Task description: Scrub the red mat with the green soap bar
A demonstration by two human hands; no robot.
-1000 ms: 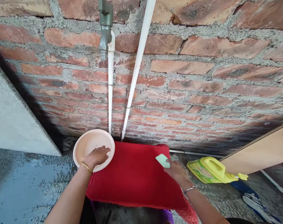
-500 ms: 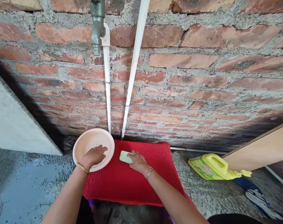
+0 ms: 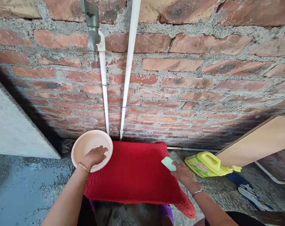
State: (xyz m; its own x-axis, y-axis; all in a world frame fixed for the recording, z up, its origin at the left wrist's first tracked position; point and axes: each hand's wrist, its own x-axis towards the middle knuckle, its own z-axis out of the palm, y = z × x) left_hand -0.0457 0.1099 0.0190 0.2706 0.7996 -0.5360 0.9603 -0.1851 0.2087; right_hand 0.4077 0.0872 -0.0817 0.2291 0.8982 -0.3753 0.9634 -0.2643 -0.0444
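Observation:
A red cloth (image 3: 133, 175), thick and fuzzy, lies spread over a low surface against the wall. On its left end stands a pale pink basin (image 3: 77, 150). My left hand (image 3: 97, 156) reaches over the basin with its fingers loosely apart and nothing visible in them; whether it touches the basin's inside I cannot tell. At the cloth's right edge, my right hand (image 3: 183, 172) grips a flat, pale green block (image 3: 168, 163) with rounded corners. The block's underside is hidden. One cloth corner (image 3: 187, 205) hangs down at the lower right.
A yellow jug (image 3: 208, 164) lies on the floor to the right, beside blue-and-white footwear (image 3: 252, 194) and a leaning board (image 3: 257, 141). A metal tap (image 3: 92, 34) and white pipes (image 3: 127, 75) run along the brick wall. A grey slab (image 3: 17, 122) leans at left.
My right hand has moved right with the pale green block, from the cloth's middle to its right edge. The cloth's lower right corner now shows. My left hand stays over the basin.

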